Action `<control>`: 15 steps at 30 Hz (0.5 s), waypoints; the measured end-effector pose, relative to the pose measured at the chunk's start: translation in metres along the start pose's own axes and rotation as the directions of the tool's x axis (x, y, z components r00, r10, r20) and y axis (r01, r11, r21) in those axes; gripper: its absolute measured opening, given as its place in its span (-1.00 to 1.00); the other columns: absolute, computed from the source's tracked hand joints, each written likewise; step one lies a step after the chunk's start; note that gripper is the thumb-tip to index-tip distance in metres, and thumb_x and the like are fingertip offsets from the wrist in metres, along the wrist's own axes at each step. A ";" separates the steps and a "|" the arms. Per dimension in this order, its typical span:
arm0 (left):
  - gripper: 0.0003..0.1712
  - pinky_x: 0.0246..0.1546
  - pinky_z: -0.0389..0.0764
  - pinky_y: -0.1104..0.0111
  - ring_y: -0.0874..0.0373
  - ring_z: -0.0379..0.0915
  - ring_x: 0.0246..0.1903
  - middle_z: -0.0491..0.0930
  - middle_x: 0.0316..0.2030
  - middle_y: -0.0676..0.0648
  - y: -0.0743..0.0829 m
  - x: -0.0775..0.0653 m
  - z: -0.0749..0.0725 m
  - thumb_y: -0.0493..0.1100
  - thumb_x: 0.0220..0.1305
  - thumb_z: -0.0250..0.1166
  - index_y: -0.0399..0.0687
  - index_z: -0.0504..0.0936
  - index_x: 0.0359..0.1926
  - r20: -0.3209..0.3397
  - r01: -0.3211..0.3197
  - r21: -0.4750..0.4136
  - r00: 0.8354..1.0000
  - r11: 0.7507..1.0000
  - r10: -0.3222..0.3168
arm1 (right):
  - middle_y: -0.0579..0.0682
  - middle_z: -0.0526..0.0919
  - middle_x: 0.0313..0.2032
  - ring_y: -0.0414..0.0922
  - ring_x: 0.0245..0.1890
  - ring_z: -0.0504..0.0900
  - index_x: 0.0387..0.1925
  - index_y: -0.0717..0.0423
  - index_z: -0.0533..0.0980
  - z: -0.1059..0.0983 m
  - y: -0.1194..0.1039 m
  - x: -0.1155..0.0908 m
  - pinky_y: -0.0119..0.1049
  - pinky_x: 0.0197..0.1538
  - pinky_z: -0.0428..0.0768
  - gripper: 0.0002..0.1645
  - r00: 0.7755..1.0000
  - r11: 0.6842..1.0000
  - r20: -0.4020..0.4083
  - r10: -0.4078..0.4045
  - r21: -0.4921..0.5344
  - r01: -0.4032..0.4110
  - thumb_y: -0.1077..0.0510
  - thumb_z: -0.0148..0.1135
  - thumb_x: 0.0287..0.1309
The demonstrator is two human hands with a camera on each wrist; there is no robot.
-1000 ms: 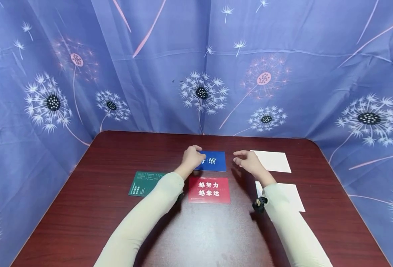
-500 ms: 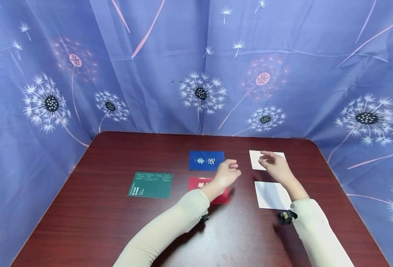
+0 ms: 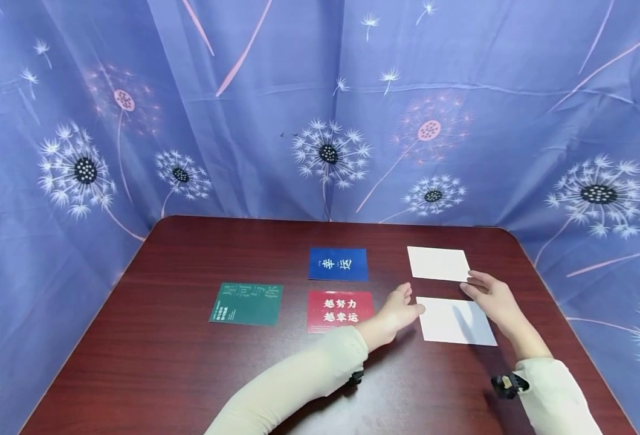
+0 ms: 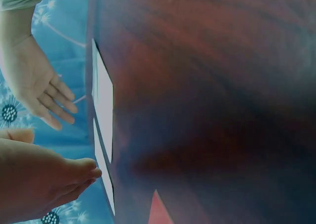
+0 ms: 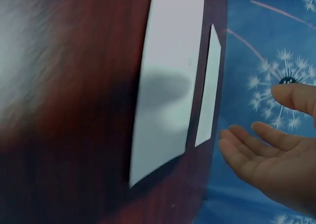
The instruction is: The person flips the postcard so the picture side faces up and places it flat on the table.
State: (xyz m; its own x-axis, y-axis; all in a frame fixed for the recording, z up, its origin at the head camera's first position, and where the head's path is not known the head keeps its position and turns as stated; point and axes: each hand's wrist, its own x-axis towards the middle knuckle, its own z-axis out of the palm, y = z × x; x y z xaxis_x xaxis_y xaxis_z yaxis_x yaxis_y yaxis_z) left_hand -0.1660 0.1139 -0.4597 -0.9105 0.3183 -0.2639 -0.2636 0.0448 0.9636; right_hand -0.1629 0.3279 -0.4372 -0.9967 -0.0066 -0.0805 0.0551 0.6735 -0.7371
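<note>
Two blank white cards lie at the right of the table, a far one (image 3: pixel 438 264) and a near one (image 3: pixel 450 323). My left hand (image 3: pixel 394 313) hovers by the near card's left edge, its thumb overlapping that corner in the head view. Over the right end of the same card is my right hand (image 3: pixel 492 299), fingers relaxed and apart from the thumb. Nothing sits between the fingers of either hand. In the right wrist view the right hand (image 5: pixel 269 155) shows its palm, thumb spread. A red card (image 3: pixel 339 311) with white characters lies left of my left hand.
Behind the red card is a blue card (image 3: pixel 338 264); a green card (image 3: pixel 246 303) lies further left. The dark red-brown table (image 3: pixel 151 338) has rounded far corners. A blue dandelion-print curtain (image 3: pixel 254 151) hangs right behind it.
My left hand has gone from the blue card rightward, past the red card, to the near white card. My right hand has moved right and toward me. The cards stay put.
</note>
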 end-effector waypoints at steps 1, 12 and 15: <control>-0.23 0.30 0.28 0.15 -0.13 0.19 0.33 0.29 0.31 -0.26 -0.001 -0.001 0.002 -0.39 0.11 0.21 -0.35 0.19 0.37 0.007 0.009 0.001 1.000 1.000 -0.009 | 0.52 0.31 0.21 0.37 0.20 0.33 0.35 0.51 0.07 -0.002 0.003 -0.002 0.18 0.11 0.43 -0.23 1.000 1.000 0.002 0.006 -0.005 -0.006 -0.01 -0.02 0.42; -0.17 0.31 0.23 0.10 -0.09 0.14 0.34 0.22 0.34 -0.26 -0.012 -0.006 0.021 -0.33 0.08 0.23 -0.39 0.14 0.38 -0.004 0.067 0.078 0.998 0.995 -0.067 | 0.64 0.25 0.16 0.48 0.18 0.27 0.28 0.70 -0.02 -0.011 0.026 -0.024 0.27 0.12 0.37 -0.13 0.991 0.988 0.084 0.108 -0.122 -0.097 -0.03 -0.05 0.41; -0.17 0.30 0.24 0.07 -0.11 0.13 0.34 0.22 0.34 -0.28 -0.011 -0.011 0.023 -0.35 0.08 0.22 -0.39 0.13 0.38 -0.011 0.075 0.078 0.997 0.994 -0.074 | 0.64 0.30 0.13 0.48 0.16 0.29 0.24 0.75 0.02 -0.010 0.028 -0.031 0.26 0.11 0.38 -0.15 0.988 0.982 0.083 0.127 -0.150 -0.114 -0.01 -0.06 0.40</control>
State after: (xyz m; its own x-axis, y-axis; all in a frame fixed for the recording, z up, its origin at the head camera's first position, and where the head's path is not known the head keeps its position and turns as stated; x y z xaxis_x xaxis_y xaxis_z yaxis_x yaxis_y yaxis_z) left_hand -0.1455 0.1316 -0.4659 -0.8917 0.3040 -0.3353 -0.3056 0.1421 0.9415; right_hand -0.1311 0.3544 -0.4479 -0.9733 0.0182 -0.2288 0.1587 0.7733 -0.6139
